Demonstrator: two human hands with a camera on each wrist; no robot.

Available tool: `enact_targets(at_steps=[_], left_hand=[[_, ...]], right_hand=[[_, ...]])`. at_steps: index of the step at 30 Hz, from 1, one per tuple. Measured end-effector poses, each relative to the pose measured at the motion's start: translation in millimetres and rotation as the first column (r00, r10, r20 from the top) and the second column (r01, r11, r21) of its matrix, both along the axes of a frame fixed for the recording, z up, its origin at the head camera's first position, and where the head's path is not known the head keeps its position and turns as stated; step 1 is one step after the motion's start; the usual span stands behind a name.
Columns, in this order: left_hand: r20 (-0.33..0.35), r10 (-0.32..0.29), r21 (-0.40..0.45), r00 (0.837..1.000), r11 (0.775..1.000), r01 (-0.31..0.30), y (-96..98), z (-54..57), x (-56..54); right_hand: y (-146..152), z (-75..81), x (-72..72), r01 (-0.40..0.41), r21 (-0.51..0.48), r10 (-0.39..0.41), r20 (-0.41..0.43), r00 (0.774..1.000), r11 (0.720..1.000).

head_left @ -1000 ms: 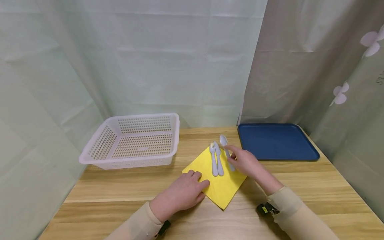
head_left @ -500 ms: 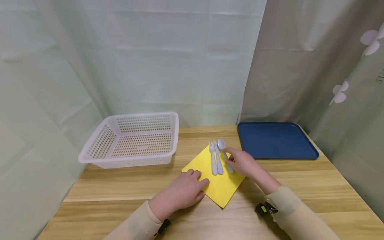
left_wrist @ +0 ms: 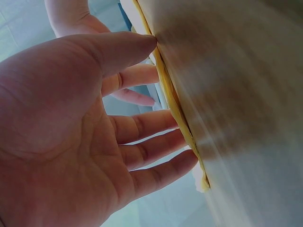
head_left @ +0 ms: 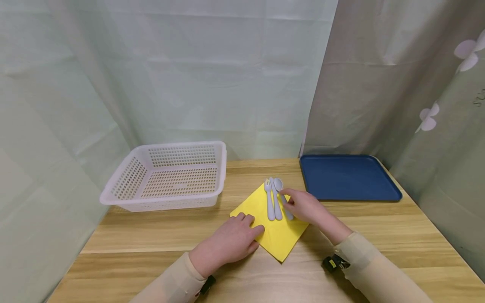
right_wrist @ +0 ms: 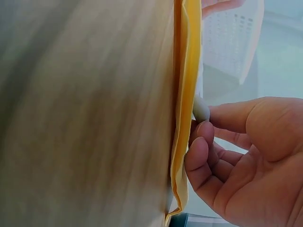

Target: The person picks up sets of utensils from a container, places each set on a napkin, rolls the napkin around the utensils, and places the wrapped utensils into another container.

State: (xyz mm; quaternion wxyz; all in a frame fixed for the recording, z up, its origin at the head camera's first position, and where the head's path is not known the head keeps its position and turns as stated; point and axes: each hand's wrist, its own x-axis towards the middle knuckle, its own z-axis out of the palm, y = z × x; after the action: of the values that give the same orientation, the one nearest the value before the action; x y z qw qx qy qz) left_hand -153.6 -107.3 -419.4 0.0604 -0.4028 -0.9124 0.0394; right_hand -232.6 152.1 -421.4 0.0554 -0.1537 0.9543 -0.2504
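- At the centre of the frame, we are watching a person's right hand (head_left: 303, 205) pinching the handle of a pale grey spoon (head_left: 278, 184), thumb and fingers holding it narrowly.
- In the right wrist view, we are making out little more than the handle's rounded end beside the fingers, so we are not able to tell whether it is lying flat.
- Just left of the spoon, we are seeing a matching knife (head_left: 277, 206) and, farthest left of the three, a fork (head_left: 270, 206), their handles lying over a yellow napkin (head_left: 280, 244).
- The napkin is lying cornerwise, one point facing the bottom of the frame, while the spoon's bowl is reaching past its upper right edge.
- Lower and left of centre, we are finding the left hand (head_left: 227, 242) resting on the napkin's lower left edge, its fingers spreading wide and nearly straight.
- At centre left, a white basket (head_left: 170, 204) is standing on the wood-grain table (head_left: 151, 265); at centre right, we are spotting a blue tray (head_left: 352, 179).
- Across the top, pale curtains (head_left: 235, 75) are hanging.
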Motion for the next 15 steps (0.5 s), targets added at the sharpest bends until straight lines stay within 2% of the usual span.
enact_targets(at_steps=[7,15], left_hand=[[-0.013,-0.004,-0.005,1.0,1.0,0.004,0.8,-0.6,-0.3],[-0.005,0.0,-0.006,1.0,1.0,0.0,0.6,0.2,1.2]], right_hand=[[0.8,-0.8,0.9,-0.025,-0.004,0.025,-0.014,1.0,1.0],[-1.0,-2.8,0.7,-0.01,0.007,0.01,-0.002,1.0,1.0]])
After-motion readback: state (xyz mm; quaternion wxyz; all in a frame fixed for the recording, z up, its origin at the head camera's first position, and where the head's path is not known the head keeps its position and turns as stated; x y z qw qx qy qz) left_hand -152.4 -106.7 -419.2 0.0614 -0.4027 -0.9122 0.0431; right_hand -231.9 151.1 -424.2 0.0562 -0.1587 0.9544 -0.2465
